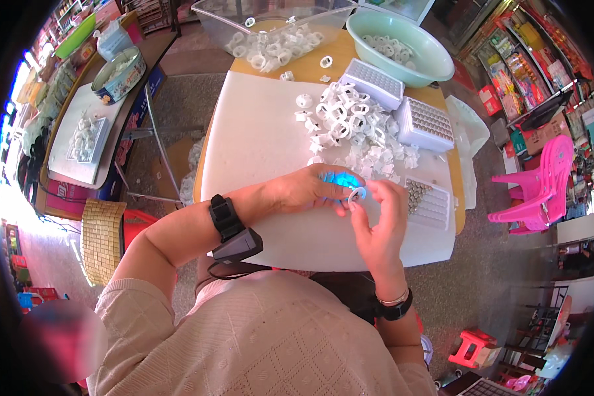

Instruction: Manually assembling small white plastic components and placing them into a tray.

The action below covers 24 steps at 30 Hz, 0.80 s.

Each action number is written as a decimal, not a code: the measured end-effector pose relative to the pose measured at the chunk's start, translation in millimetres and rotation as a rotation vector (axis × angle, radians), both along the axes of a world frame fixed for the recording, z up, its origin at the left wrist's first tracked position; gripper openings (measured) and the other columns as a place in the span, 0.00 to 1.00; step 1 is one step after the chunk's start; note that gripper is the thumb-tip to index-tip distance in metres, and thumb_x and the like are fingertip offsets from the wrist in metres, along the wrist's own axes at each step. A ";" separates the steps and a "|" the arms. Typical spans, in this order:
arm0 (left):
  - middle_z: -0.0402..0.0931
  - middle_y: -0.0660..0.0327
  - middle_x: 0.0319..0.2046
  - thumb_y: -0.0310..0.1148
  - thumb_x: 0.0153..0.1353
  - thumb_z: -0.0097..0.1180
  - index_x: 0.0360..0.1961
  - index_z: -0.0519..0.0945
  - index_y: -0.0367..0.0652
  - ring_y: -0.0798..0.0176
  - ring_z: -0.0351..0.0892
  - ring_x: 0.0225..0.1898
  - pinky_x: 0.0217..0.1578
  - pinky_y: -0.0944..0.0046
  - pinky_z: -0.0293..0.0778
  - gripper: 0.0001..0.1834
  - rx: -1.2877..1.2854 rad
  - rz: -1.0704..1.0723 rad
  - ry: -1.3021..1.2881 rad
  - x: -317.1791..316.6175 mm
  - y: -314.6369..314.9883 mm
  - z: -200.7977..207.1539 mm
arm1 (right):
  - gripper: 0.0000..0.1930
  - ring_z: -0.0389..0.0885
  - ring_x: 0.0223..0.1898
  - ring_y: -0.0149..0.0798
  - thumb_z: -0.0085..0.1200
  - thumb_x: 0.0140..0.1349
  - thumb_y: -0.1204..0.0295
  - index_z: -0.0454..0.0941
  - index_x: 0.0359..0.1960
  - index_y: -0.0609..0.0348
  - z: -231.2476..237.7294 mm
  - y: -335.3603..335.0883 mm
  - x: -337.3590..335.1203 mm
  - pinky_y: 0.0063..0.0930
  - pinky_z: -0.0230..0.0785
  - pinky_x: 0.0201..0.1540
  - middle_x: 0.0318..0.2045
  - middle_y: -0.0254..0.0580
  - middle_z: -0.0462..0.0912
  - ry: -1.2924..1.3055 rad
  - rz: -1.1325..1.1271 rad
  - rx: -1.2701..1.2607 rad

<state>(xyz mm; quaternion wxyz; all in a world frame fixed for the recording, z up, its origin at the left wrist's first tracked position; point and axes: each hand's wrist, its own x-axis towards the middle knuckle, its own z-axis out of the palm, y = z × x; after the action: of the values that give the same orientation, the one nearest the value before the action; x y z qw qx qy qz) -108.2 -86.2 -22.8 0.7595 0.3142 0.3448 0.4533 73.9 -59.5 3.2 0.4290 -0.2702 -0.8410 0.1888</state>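
Note:
My left hand (305, 187) is closed round a small white ring-shaped plastic part (357, 195), with blue light shining on its fingers. At the same part, the thumb and fingers of my right hand (384, 219) are pinched together; whether a smaller piece sits between them is too fine to tell. Just beyond both hands lies a heap of white plastic ring parts (342, 119) on a white board (257, 142). Beside my right hand is a shallow white tray (435, 214) partly filled with small metallic pieces (416, 195).
Two stacks of white trays, a hollow-celled one (375, 82) and one holding metallic pieces (426, 123), stand right of the heap. Farther back are a clear bin (211, 23) and a pale green basin (442, 69), both holding white parts. A pink chair (553, 178) stands to the right.

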 end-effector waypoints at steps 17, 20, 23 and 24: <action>0.76 0.59 0.40 0.36 0.70 0.45 0.55 0.70 0.35 0.68 0.77 0.38 0.37 0.66 0.75 0.18 0.126 -0.101 -0.039 -4.5 3.2 -7.7 | 0.11 0.76 0.35 0.38 0.55 0.59 0.77 0.75 0.43 0.64 6.2 3.6 1.2 0.28 0.69 0.35 0.36 0.43 0.76 0.051 0.041 -0.169; 0.75 0.59 0.37 0.38 0.71 0.43 0.55 0.70 0.35 0.69 0.76 0.33 0.32 0.67 0.75 0.19 0.133 -0.169 0.118 -4.1 3.4 2.7 | 0.08 0.76 0.30 0.31 0.55 0.60 0.75 0.77 0.40 0.64 -0.2 6.0 8.1 0.23 0.68 0.31 0.32 0.39 0.78 0.049 0.067 -0.436; 0.75 0.59 0.38 0.37 0.71 0.42 0.56 0.69 0.36 0.67 0.77 0.35 0.32 0.67 0.76 0.19 0.135 -0.105 0.236 1.2 0.6 11.3 | 0.06 0.73 0.24 0.25 0.56 0.61 0.74 0.78 0.36 0.64 -9.0 7.0 10.6 0.18 0.65 0.27 0.27 0.34 0.78 0.260 0.002 -0.898; 0.75 0.59 0.39 0.37 0.71 0.42 0.57 0.69 0.36 0.67 0.77 0.35 0.33 0.67 0.76 0.19 0.131 -0.073 0.183 1.8 -1.3 9.9 | 0.05 0.72 0.23 0.24 0.55 0.62 0.74 0.78 0.36 0.63 -13.8 9.1 11.1 0.17 0.65 0.27 0.25 0.32 0.77 0.373 0.004 -0.992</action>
<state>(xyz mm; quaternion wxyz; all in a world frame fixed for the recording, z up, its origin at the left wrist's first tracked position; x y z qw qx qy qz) -106.4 -87.6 -12.9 0.7186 0.4156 0.3708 0.4163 85.1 -50.4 -10.7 0.3915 -0.4009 -0.5605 0.6097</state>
